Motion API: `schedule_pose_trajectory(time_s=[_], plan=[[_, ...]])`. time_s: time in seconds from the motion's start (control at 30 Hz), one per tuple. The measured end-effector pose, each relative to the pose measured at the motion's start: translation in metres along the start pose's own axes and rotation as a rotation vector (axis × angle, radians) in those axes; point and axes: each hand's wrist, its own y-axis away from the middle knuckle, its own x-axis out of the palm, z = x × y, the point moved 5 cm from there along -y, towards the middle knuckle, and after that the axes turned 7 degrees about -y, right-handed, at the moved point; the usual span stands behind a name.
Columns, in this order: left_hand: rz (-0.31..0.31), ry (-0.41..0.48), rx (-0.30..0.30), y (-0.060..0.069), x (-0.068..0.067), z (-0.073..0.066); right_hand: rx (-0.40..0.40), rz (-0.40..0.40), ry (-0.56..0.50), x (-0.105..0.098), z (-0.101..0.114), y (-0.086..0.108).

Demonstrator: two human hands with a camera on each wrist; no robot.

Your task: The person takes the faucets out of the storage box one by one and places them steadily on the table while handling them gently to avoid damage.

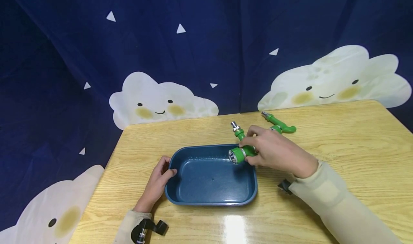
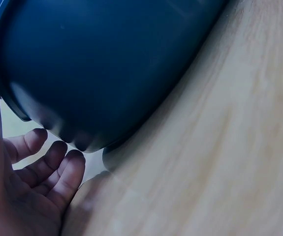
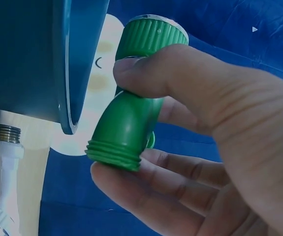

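A blue plastic basin (image 1: 211, 203) lies on the table with its bare floor showing. At its left end my left hand (image 1: 157, 183) grips the rim, thumb over the inner side. In the left wrist view, the curled fingers (image 2: 72, 177) are against or close to the basin's outer wall (image 2: 97, 73). Over the basin's back right corner, my right hand (image 1: 274, 149) holds a green plastic tap (image 1: 238, 155) with a metal threaded end. The right wrist view shows the thumb pressed on the tap (image 3: 124, 125) below its ribbed collar, with fingers around the other side.
Behind my right hand, a second green tap (image 1: 282, 127) lies on the wooden table (image 1: 348, 147). A pale fitting with a threaded end (image 3: 6, 157) shows below the basin in the right wrist view. A dark blue curtain (image 1: 206, 57) with clouds hangs behind the table.
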Motion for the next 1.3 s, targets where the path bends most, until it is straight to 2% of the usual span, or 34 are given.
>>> schedule_pose_trajectory(time_s=[0.97, 1.3], plan=[[-0.002, -0.01, -0.007, -0.0007, 0.0008, -0.0002, 0.031, 0.016, -0.013, -0.0053, -0.0039, 0.0018], [-0.004, -0.01, -0.015, 0.0, 0.0004, -0.0002, 0.018, 0.013, 0.0, -0.0069, -0.0055, 0.0022]])
